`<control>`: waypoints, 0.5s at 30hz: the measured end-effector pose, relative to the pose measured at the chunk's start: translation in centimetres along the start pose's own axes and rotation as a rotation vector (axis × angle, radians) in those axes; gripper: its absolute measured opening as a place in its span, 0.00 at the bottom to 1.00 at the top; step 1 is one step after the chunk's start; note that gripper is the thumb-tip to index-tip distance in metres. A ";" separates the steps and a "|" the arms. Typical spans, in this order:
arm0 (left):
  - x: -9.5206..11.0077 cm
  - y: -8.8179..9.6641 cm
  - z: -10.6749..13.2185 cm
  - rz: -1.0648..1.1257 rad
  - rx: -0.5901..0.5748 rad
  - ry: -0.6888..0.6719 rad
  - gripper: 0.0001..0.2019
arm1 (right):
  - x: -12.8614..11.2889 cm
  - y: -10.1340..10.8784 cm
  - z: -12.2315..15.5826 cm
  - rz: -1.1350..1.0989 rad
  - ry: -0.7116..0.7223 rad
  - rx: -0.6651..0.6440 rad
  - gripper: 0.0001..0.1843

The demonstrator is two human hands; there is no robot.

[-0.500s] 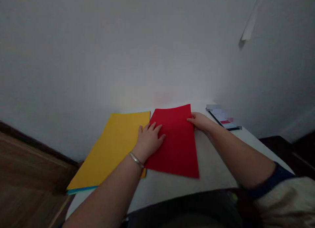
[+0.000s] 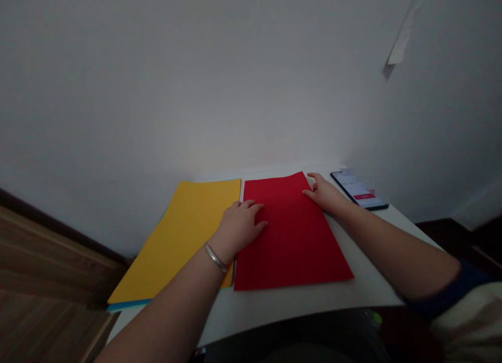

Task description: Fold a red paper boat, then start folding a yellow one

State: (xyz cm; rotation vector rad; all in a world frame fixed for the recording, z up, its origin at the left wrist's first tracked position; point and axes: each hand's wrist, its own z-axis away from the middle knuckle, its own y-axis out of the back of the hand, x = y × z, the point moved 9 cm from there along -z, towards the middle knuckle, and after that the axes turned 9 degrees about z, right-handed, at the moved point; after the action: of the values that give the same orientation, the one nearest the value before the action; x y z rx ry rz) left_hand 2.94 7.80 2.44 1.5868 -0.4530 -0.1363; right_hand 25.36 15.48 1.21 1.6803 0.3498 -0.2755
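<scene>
A red sheet of paper lies on the white table in front of me, its far right corner slightly raised. My left hand is over the sheet's left edge, fingers apart, holding nothing. At the far right edge of the red sheet, my right hand has its thumb by the paper and its other fingers stretched out beyond it. To the left is a stack of coloured paper with a yellow sheet on top; blue and green edges show underneath. My left forearm covers part of that stack.
A phone with a lit screen lies on the white table at the right. The pale wall rises behind the table. Brown wooden furniture stands at the lower left.
The red sheet has turned and its near edge has swung right, now lying squarer beside the yellow stack. My right hand's fingers have opened from the paper's edge.
</scene>
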 end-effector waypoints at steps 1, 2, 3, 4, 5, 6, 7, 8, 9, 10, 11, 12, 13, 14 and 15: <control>-0.1 0.0 -0.3 0.000 -0.014 -0.006 0.25 | 0.1 0.0 0.1 -0.029 0.007 0.008 0.32; -0.1 0.2 -0.7 0.004 -0.024 -0.023 0.26 | 0.2 -0.1 0.1 -0.057 0.014 0.015 0.31; 0.0 0.3 -1.2 0.005 -0.035 -0.050 0.25 | 0.4 -0.1 0.0 -0.081 0.020 0.021 0.29; 0.0 0.5 -1.7 0.006 -0.032 -0.064 0.25 | 0.5 -0.1 0.0 -0.098 0.023 0.027 0.26; -0.2 0.9 -2.2 0.008 -0.007 -0.071 0.24 | 0.7 -0.1 -0.1 -0.111 0.025 0.033 0.24; -0.4 1.2 -2.6 0.009 0.031 -0.073 0.24 | 0.8 -0.1 -0.2 -0.117 0.029 0.038 0.22; -0.9 1.4 -3.0 0.001 0.070 -0.056 0.24 | 0.8 -0.1 -0.2 -0.117 0.038 0.040 0.21; -1.5 1.5 -3.2 -0.018 0.101 -0.028 0.25 | 0.7 -0.1 -0.3 -0.114 0.051 0.040 0.19; -2.2 1.2 -3.3 -0.045 0.113 0.001 0.26 | 0.6 -0.1 -0.3 -0.110 0.064 0.040 0.18; -2.9 0.7 -3.4 -0.073 0.114 0.021 0.27 | 0.5 -0.1 -0.3 -0.109 0.078 0.045 0.17; -3.5 0.1 -3.4 -0.091 0.104 0.030 0.27 | 0.5 -0.1 -0.4 -0.112 0.088 0.051 0.16; -4.0 -0.6 -3.3 -0.094 0.085 0.034 0.27 | 0.5 -0.1 -0.4 -0.129 0.090 0.057 0.15; -4.5 -1.3 -3.3 -0.084 0.065 0.025 0.27 | 0.7 -0.2 -0.5 -0.166 0.080 0.058 0.14; -4.9 -1.9 -3.3 -0.070 0.051 0.019 0.28 | 1.0 -0.4 -0.6 -0.223 0.061 0.048 0.13; -5.3 -2.3 -3.2 -0.062 0.045 0.017 0.28 | 1.3 -0.7 -0.7 -0.302 0.034 0.023 0.13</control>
State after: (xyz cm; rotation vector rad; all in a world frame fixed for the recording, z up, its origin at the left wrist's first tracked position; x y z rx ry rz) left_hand -0.25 12.75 -0.54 1.6455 -0.3956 -0.1609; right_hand 26.26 16.37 0.15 1.6542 0.6296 -0.4758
